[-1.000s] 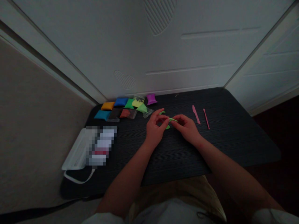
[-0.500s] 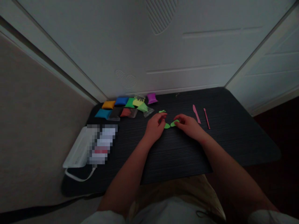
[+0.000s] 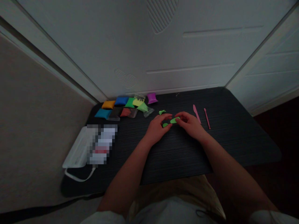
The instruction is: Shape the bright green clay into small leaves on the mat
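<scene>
My right hand (image 3: 189, 123) pinches a flat, elongated piece of light green clay (image 3: 174, 120) between thumb and fingers. The piece's free end points left, toward my left hand (image 3: 159, 128). That hand's thumb and fingers are spread apart around this end, and I see no clear grip. A second green clay piece (image 3: 165, 125) lies on the table within the curve of my left hand, partly covered by it. Just beyond my left fingers sits a small crumpled green clay scrap (image 3: 162, 112).
Several clay packets, among them an orange one (image 3: 108, 105) and a purple one (image 3: 152, 98), lie at the back left. A pink plastic knife (image 3: 196, 114) and a thin pink stick tool (image 3: 207, 119) are on the right. A white face mask (image 3: 78, 149) lies beside a blurred phone-like object (image 3: 104, 146).
My left hand has moved right and spread its fingers toward the piece in my right hand. That piece has shifted slightly up. The crumpled scrap behind is now more exposed.
</scene>
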`<state>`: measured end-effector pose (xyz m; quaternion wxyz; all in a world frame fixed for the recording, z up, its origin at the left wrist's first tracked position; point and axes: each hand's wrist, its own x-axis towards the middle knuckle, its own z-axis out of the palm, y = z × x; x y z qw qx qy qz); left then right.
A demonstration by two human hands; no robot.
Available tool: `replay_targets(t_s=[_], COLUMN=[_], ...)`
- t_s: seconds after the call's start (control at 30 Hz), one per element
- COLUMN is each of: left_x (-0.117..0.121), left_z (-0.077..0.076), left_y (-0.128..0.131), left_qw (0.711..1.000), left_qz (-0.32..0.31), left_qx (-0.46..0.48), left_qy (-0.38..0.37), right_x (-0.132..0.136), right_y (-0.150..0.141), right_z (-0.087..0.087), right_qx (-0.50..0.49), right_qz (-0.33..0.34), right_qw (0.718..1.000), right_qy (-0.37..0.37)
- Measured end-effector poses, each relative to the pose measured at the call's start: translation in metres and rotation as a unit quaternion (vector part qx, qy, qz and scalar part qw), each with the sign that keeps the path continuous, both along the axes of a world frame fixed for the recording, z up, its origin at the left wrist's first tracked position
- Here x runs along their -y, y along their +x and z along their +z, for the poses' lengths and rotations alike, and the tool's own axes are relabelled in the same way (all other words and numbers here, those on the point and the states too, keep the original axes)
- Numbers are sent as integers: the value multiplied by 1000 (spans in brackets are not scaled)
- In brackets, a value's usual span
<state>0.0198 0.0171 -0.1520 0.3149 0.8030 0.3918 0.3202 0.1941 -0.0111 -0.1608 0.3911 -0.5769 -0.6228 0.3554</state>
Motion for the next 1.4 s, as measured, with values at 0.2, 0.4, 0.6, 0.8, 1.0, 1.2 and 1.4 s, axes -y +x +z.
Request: replay_targets(t_s=[0.2,0.4,0.6,0.8,1.0,1.2,1.4], left_x=[-1,-1,0,0,0,-1,-1], left_z=[-1,-2,0,-1,-1,-1,0], left_y=[0,0,0,0,1,1,1], left_qw=[1000,1000,999,999,999,998,996], left_qz=[-1,7,22,21,20,21,29], left_qx=[0,15,19,32,42,58,81], left_qy=[10,24,28,17,1,-9,-27], right_x=[0,0,1,2,2,1,2], right_y=[-2,-3,-5,-5,-6,-6,-7], right_z=[2,3,5,6,7,5,6], right_qx=[-61,-86,-113,-139,-145,-176,-195], right_qz=[11,3,1,4,-4,5,12], right_qw=[998,996,994,990,989,984,981], right_qy=[-4,-3,-4,-1,-3,2,-3])
